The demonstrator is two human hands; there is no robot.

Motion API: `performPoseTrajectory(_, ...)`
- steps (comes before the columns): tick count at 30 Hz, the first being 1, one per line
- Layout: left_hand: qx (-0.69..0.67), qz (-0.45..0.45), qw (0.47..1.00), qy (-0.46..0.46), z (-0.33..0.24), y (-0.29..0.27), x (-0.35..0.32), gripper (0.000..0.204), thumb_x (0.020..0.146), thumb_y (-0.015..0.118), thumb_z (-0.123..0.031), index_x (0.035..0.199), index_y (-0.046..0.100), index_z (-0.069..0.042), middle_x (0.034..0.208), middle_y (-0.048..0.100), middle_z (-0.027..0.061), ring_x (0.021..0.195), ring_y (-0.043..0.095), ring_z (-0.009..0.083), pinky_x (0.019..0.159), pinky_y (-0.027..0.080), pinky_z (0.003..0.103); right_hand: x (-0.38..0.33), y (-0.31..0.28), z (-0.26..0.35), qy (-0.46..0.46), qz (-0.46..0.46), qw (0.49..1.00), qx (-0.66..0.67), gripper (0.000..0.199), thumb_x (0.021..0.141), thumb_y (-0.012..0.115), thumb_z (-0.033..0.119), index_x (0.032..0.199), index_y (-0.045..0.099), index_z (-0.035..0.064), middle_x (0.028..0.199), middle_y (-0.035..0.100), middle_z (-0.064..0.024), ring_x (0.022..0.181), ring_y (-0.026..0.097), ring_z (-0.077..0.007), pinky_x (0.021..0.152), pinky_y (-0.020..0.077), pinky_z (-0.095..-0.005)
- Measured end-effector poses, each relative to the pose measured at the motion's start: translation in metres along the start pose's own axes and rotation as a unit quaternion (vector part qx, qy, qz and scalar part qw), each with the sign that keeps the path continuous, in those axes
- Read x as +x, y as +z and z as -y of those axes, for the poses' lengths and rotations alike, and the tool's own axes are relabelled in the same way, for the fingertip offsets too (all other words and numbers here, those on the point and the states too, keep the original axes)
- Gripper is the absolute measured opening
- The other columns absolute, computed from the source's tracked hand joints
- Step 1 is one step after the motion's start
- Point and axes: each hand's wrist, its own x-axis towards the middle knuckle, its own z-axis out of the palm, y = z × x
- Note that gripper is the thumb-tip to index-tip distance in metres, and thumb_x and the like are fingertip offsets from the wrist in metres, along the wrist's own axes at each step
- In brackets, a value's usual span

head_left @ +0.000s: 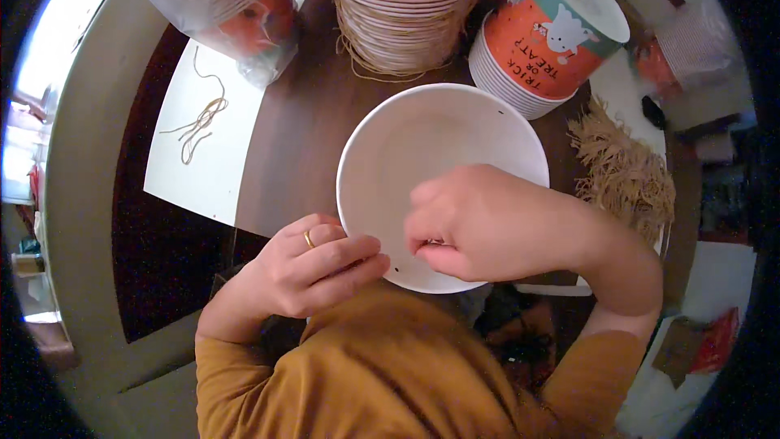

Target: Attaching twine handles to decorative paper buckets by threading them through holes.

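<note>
A large white paper bucket (455,126) faces me with its mouth up, close against my body. Small dark holes show in its wall near the rim, one at the far right and one at the near left. My left hand (321,264), with a ring on one finger, pinches the bucket's near-left rim next to a hole. Over the bucket's mouth is my right hand (475,223), its fingers curled closed and slightly blurred. Whatever those fingers may hold is hidden from view.
Beyond the bucket stand a tall nested stack of buckets draped with strings (406,12), a stack of orange and green printed buckets (528,41) and a plastic-wrapped stack (236,8). Loose twine (203,118) lies on a white sheet at left; a bundle of tan cords (626,167) lies right.
</note>
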Motion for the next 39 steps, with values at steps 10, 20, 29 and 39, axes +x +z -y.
performPoseTrajectory(10,0.001,0.007,1.000,0.009,-0.005,-0.002,0.001,0.026,0.068,0.064,-0.008,0.093,0.066,-0.003,0.094,0.060,0.0080,0.072,0.059,0.0158,0.064,0.049,0.030,-0.004,0.003,0.012,0.019,-0.017,1.000,-0.012,0.012,0.072,0.056,0.013,0.073,0.064,0.0039,0.072,0.061,-0.0176,0.070,0.061,-0.0366,0.065,0.0492,-0.0461)
performPoseTrajectory(20,0.000,0.002,1.000,0.016,-0.005,-0.004,0.000,0.024,0.069,0.065,-0.007,0.092,0.065,-0.001,0.092,0.059,0.0087,0.074,0.061,0.0171,0.065,0.050,0.031,-0.004,0.007,0.012,0.006,-0.012,0.999,-0.039,0.011,0.072,0.056,0.012,0.074,0.065,0.0047,0.074,0.061,-0.0157,0.073,0.061,-0.0348,0.066,0.0495,-0.0452)
performPoseTrajectory(29,-0.011,-0.003,1.000,0.007,-0.004,-0.004,0.001,0.026,0.067,0.064,-0.006,0.092,0.065,0.000,0.092,0.059,0.0090,0.072,0.060,0.0178,0.064,0.050,0.031,0.000,0.010,0.012,-0.008,-0.013,0.999,-0.037,0.010,0.072,0.058,0.013,0.075,0.065,0.0068,0.074,0.060,-0.0145,0.073,0.061,-0.0347,0.064,0.0496,-0.0447)
performPoseTrajectory(39,-0.013,-0.016,1.000,0.016,-0.001,-0.003,0.002,0.030,0.065,0.065,-0.007,0.094,0.064,0.000,0.092,0.059,0.0100,0.072,0.059,0.0191,0.064,0.050,0.031,0.001,0.015,0.015,-0.037,-0.030,0.995,-0.093,0.006,0.074,0.062,0.012,0.073,0.059,0.0066,0.072,0.052,-0.0099,0.070,0.057,-0.0297,0.062,0.0464,-0.0410)
